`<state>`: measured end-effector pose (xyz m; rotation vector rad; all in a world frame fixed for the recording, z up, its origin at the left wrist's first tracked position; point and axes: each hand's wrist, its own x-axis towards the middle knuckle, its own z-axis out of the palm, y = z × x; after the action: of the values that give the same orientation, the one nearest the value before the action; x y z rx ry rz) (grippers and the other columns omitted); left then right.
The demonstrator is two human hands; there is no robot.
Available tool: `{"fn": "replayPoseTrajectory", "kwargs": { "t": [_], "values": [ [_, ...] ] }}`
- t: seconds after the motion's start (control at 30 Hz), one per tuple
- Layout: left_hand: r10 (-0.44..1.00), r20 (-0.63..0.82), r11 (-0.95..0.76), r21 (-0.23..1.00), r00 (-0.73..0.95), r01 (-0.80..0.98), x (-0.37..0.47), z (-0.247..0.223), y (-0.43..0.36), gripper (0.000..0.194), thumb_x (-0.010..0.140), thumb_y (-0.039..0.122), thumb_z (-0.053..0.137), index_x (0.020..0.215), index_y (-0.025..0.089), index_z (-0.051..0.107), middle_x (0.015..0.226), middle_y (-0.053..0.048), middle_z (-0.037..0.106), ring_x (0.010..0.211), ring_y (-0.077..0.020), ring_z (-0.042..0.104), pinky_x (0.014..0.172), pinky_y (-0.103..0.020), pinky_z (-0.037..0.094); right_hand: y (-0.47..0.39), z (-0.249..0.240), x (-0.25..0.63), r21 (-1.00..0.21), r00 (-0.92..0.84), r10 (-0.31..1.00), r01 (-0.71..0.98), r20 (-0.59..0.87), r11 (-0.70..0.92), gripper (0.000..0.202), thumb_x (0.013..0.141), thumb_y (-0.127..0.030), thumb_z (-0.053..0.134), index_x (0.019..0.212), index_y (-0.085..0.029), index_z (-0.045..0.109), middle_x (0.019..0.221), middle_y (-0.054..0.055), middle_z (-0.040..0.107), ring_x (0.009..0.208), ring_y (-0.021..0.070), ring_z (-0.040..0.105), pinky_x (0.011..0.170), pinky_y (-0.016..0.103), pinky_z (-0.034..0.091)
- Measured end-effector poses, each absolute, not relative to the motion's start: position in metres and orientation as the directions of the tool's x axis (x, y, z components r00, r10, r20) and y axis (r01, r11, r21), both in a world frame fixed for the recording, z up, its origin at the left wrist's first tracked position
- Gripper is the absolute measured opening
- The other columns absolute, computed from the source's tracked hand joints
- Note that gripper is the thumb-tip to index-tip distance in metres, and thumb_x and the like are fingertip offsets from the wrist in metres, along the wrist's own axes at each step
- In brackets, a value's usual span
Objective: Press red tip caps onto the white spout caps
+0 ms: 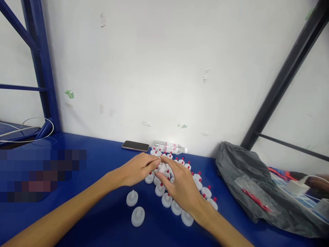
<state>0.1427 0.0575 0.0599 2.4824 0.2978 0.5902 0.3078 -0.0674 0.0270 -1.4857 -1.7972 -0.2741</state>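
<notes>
Both hands meet over a cluster of white round pieces with red tips (167,199) on the blue table. My right hand (177,178) has its thumb and fingers around a white piece (161,167). My left hand (142,168) touches the top of that same piece with thumb and fingertips pressed together; what lies between them is too small to make out. Two white pieces without red tips, one (132,198) nearer the hands and one (138,216) closer to the front, lie left of the cluster.
Against the wall lie a black phone (135,145) and a clear bottle (168,147) on its side. A dark plastic bag (239,178) at the right bears a clear packet with red pieces (257,200). A white cable (38,140) curls at the far left.
</notes>
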Motion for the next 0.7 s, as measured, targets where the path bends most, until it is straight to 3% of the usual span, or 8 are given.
{"fn": "replayPoseTrajectory", "kwargs": {
  "t": [0.17,0.3,0.43,0.5,0.6,0.7],
  "values": [
    [0.381,0.364,-0.775,0.628,0.85,0.078,0.144,0.062,0.052,0.048,0.106,0.048,0.036,0.067,0.021,0.041,0.063,0.005,0.04,0.062,-0.013,0.035,0.06,-0.029,0.028,-0.066,0.037,0.314,-0.209,-0.077,0.695,0.925,0.715,0.317,0.031,0.095,-0.027,0.074,0.126,-0.026,0.069,0.106,0.002,0.08,0.092,0.0244,0.075,0.092,0.042,0.052],
    [0.486,0.389,-0.704,0.705,0.783,0.086,0.158,0.06,0.04,0.05,0.106,0.054,0.031,0.067,0.023,0.029,0.064,0.006,0.029,0.06,-0.0115,0.028,0.054,-0.027,0.027,-0.07,0.049,0.32,-0.003,-0.173,0.558,0.954,0.811,0.301,0.033,0.097,-0.026,0.074,0.129,-0.025,0.067,0.112,0.001,0.08,0.097,0.0226,0.075,0.105,0.045,0.04],
    [0.596,0.357,-0.638,0.754,0.72,0.154,0.168,0.059,0.041,0.049,0.109,0.051,0.025,0.069,0.023,0.033,0.062,0.008,0.026,0.052,-0.0093,0.027,0.049,-0.024,0.03,-0.072,0.056,0.331,0.222,-0.287,0.471,0.957,0.834,0.189,0.03,0.101,-0.018,0.064,0.131,-0.02,0.064,0.116,0.004,0.08,0.103,0.0227,0.074,0.111,0.046,0.034],
    [0.678,0.327,-0.608,0.753,0.659,0.252,0.16,0.066,0.055,0.048,0.11,0.046,0.03,0.072,0.021,0.044,0.061,0.009,0.034,0.049,-0.0083,0.033,0.048,-0.023,0.034,-0.07,0.058,0.346,0.252,-0.269,0.464,0.963,0.844,0.099,0.028,0.102,-0.014,0.06,0.13,-0.018,0.065,0.115,0.007,0.08,0.101,0.0237,0.074,0.109,0.047,0.036],
    [0.778,0.296,-0.573,0.697,0.554,0.432,0.134,0.082,0.092,0.03,0.102,0.045,0.059,0.101,0.016,0.064,0.084,0.002,0.064,0.063,-0.0102,0.058,0.058,-0.025,0.051,-0.067,0.063,0.371,0.068,-0.047,0.439,0.997,0.897,-0.032,0.026,0.1,-0.026,0.065,0.125,-0.018,0.069,0.109,0.008,0.08,0.093,0.0271,0.074,0.103,0.05,0.041],
    [0.839,0.263,-0.533,0.574,0.476,0.622,0.107,0.091,0.127,0.032,0.1,0.044,0.064,0.115,0.016,0.067,0.109,-0.004,0.07,0.091,-0.0209,0.07,0.078,-0.037,0.061,-0.066,0.066,0.374,-0.209,0.148,0.487,0.975,0.861,0.073,0.019,0.099,-0.03,0.066,0.116,-0.023,0.07,0.108,0.005,0.079,0.096,0.0265,0.072,0.092,0.043,0.049]
  ]
}}
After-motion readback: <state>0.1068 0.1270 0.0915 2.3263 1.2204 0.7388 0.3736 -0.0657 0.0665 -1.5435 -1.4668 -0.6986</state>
